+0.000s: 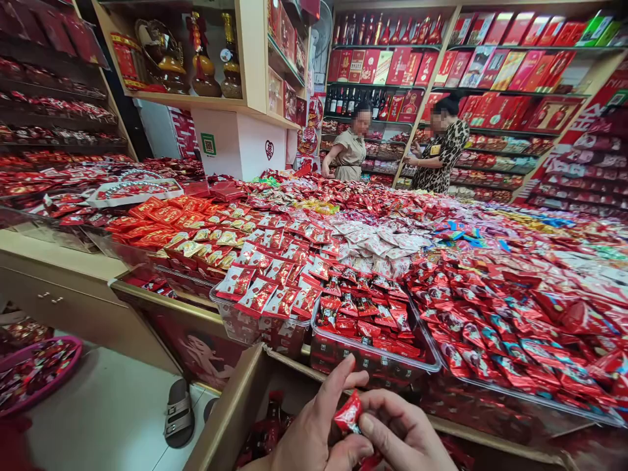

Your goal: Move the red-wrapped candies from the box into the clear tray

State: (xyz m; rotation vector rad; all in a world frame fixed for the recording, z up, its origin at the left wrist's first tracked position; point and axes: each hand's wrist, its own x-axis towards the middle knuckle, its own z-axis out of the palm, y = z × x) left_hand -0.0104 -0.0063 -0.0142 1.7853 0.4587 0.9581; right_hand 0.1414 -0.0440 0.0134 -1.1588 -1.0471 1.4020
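Note:
A small red wrapped candy (pixel 348 413) sits between my two hands, low in the view above an open cardboard box (pixel 228 412). My right hand (pixel 402 428) pinches its edge with thumb and bent fingers. Around its other side curls my left hand (pixel 314 422), thumb below, with the index finger pointing up. Part of another red wrapper shows under the fingers, mostly hidden. Dark red wrapped candies (pixel 267 425) lie inside the box. Just beyond my fingertips stands a clear plastic bin (pixel 375 353) filled with red and black packets.
More bins of red-and-white packets (pixel 260 294) and red candies (pixel 490 327) spread across the counter. On the floor at left are a pink basket (pixel 73 353) and a sandal (pixel 179 415). Two people (pixel 350 147) stand behind the counter near shelves of bottles and boxes.

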